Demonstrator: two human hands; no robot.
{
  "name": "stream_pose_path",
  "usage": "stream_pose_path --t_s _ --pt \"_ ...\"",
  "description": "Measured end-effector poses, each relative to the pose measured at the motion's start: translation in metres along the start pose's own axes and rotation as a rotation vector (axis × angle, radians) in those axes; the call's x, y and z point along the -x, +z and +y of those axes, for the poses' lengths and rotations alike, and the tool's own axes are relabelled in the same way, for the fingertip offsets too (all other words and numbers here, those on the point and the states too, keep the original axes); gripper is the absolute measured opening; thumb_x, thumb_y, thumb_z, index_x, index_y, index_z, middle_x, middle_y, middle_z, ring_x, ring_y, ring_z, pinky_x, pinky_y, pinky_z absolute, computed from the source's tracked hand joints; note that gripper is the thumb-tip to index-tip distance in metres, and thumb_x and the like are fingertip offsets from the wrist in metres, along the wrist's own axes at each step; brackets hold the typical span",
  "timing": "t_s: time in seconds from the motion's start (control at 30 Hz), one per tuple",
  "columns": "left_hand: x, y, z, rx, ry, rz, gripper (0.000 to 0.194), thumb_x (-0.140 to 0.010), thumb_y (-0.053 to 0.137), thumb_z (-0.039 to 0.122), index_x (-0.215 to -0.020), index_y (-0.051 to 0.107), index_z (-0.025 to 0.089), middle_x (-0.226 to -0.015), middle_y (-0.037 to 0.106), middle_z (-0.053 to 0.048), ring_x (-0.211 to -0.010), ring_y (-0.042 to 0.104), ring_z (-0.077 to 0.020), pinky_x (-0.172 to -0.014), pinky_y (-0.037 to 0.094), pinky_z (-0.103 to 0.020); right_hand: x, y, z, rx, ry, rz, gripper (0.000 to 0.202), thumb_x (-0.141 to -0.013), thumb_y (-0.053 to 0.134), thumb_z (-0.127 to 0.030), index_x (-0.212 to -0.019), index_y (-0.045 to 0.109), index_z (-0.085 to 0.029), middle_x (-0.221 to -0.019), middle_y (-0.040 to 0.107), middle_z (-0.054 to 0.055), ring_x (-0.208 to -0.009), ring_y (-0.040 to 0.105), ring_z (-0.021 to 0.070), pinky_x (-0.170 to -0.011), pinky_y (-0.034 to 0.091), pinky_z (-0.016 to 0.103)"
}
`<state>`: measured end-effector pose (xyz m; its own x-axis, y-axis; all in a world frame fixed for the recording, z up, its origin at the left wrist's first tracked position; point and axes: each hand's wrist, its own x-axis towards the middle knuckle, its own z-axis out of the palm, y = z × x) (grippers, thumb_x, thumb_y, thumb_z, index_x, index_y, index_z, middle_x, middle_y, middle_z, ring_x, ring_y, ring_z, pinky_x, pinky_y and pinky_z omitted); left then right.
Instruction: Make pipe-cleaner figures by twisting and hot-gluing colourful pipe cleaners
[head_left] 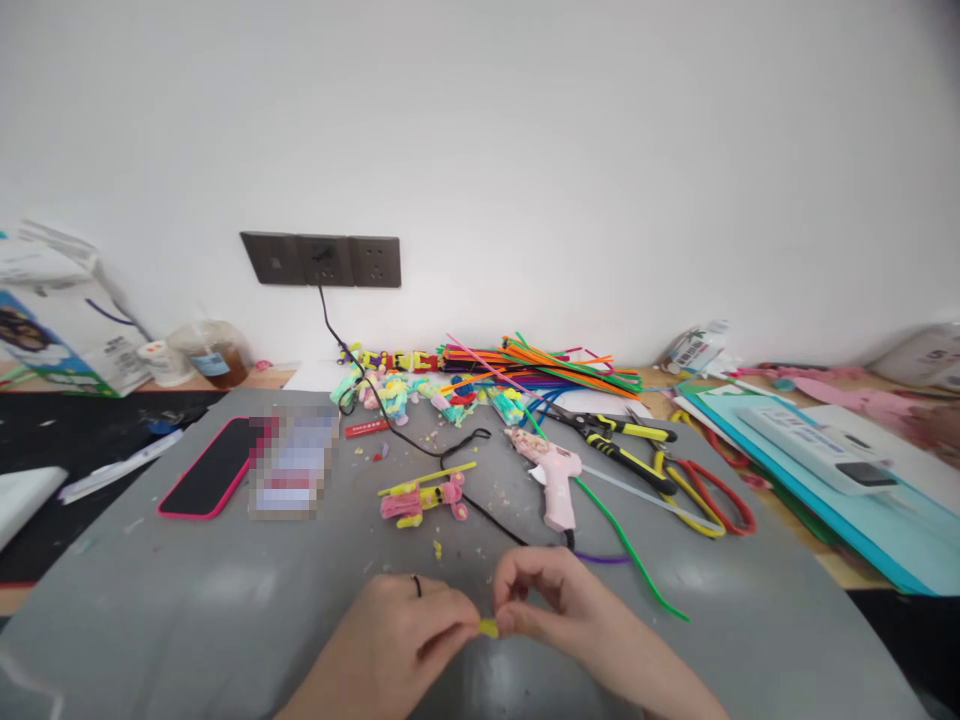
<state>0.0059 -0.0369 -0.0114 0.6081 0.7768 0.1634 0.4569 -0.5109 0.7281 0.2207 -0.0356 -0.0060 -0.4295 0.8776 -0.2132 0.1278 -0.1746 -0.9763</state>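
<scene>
Between the fingertips of both hands is a small yellow piece (488, 628), perhaps a bit of fuzzy craft stem; most of it is hidden. My left hand (409, 635), with a black ring on one finger, pinches its left end. From the other side my right hand (551, 610) pinches its right end. Just beyond the hands lies a pink and yellow figure (424, 500) made of fuzzy stems, with a straight yellow stem (427, 479) along its far side. A pale pink glue gun (559, 485) rests beyond my right hand, its black cord trailing.
Black-and-yellow pliers (626, 455), red-handled scissors (716, 500) and a green stem (622, 540) lie at right. Bundled pipe cleaners (540, 365) and colourful scraps (405, 395) sit by the wall. A pink-edged phone (214, 468) lies left, near a drink cup (217, 355).
</scene>
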Motion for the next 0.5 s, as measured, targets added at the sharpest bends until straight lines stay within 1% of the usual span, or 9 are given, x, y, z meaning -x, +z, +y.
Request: stream_pose_path --t_s 0.1,0.2,0.27,0.33,0.37,0.4,0.43,0.5 --pt "-0.001 -0.002 0.002 -0.141 0.063 -0.130 0.020 -0.089 0.062 0.013 -0.086 0.077 0.026 -0.074 0.078 0.001 -0.065 0.071 -0.0153 -0.058 0.042 -0.022 -0.001 0.001 0.001 -0.015 0.100 -0.136 0.016 -0.073 0.077 -0.029 -0.066 0.067 -0.019 -0.063 0.065 -0.003 -0.063 0.057 0.0138 -0.066 0.043 0.026" --pt "-0.003 -0.005 0.007 -0.209 0.035 -0.228 0.014 -0.084 0.069 0.014 -0.083 0.077 0.025 -0.074 0.079 0.001 -0.067 0.072 -0.0166 -0.058 0.041 -0.023 -0.002 0.004 0.006 -0.109 0.180 -0.210 0.026 -0.068 0.080 -0.037 -0.063 0.063 -0.019 -0.059 0.063 -0.005 -0.054 0.055 0.0105 -0.060 0.043 0.024" --pt "-0.005 -0.007 0.012 -0.192 -0.016 -0.245 0.011 -0.081 0.074 0.014 -0.082 0.078 0.024 -0.075 0.079 0.001 -0.068 0.073 -0.0167 -0.059 0.042 -0.021 -0.002 0.005 0.010 -0.145 0.211 -0.232 0.031 -0.065 0.083 -0.042 -0.063 0.062 -0.018 -0.059 0.063 -0.005 -0.051 0.054 0.0091 -0.056 0.043 0.022" --pt "-0.006 -0.009 0.016 -0.157 -0.057 -0.228 0.012 -0.077 0.077 0.013 -0.081 0.078 0.024 -0.073 0.079 0.001 -0.066 0.072 -0.0159 -0.060 0.042 -0.020 -0.003 0.006 0.012 -0.153 0.224 -0.247 0.035 -0.064 0.084 -0.044 -0.063 0.062 -0.018 -0.059 0.063 -0.005 -0.050 0.053 0.0085 -0.055 0.042 0.021" --pt "-0.007 -0.010 0.017 -0.139 -0.077 -0.213 0.012 -0.077 0.077 0.013 -0.080 0.077 0.024 -0.072 0.079 0.002 -0.065 0.072 -0.0154 -0.059 0.042 -0.020 -0.003 0.006 0.013 -0.142 0.213 -0.236 0.035 -0.064 0.084 -0.044 -0.063 0.063 -0.017 -0.058 0.062 -0.005 -0.050 0.053 0.0084 -0.055 0.042 0.021" --pt "-0.007 -0.010 0.017 -0.118 -0.100 -0.187 0.011 -0.077 0.076 0.013 -0.079 0.076 0.024 -0.071 0.078 0.002 -0.064 0.071 -0.0149 -0.059 0.042 -0.019 -0.004 0.007 0.013 -0.128 0.186 -0.196 0.033 -0.065 0.085 -0.043 -0.064 0.064 -0.017 -0.057 0.062 -0.005 -0.051 0.052 0.0086 -0.055 0.041 0.021" --pt "-0.007 -0.010 0.016 -0.095 -0.127 -0.149 0.010 -0.079 0.074 0.014 -0.078 0.075 0.024 -0.070 0.078 0.003 -0.063 0.070 -0.0145 -0.058 0.041 -0.019 -0.005 0.008 0.014 -0.116 0.139 -0.121 0.031 -0.065 0.086 -0.041 -0.066 0.066 -0.017 -0.058 0.062 -0.004 -0.052 0.052 0.0092 -0.055 0.041 0.021" --pt "-0.007 -0.008 0.013 -0.022 -0.198 -0.050 0.009 -0.084 0.068 0.019 -0.077 0.072 0.023 -0.068 0.076 0.004 -0.062 0.068 -0.0136 -0.058 0.041 -0.020 -0.007 0.010 0.015 -0.092 0.002 0.103 0.026 -0.067 0.086 -0.037 -0.073 0.069 -0.017 -0.063 0.065 -0.003 -0.057 0.057 0.0115 -0.057 0.044 0.022"
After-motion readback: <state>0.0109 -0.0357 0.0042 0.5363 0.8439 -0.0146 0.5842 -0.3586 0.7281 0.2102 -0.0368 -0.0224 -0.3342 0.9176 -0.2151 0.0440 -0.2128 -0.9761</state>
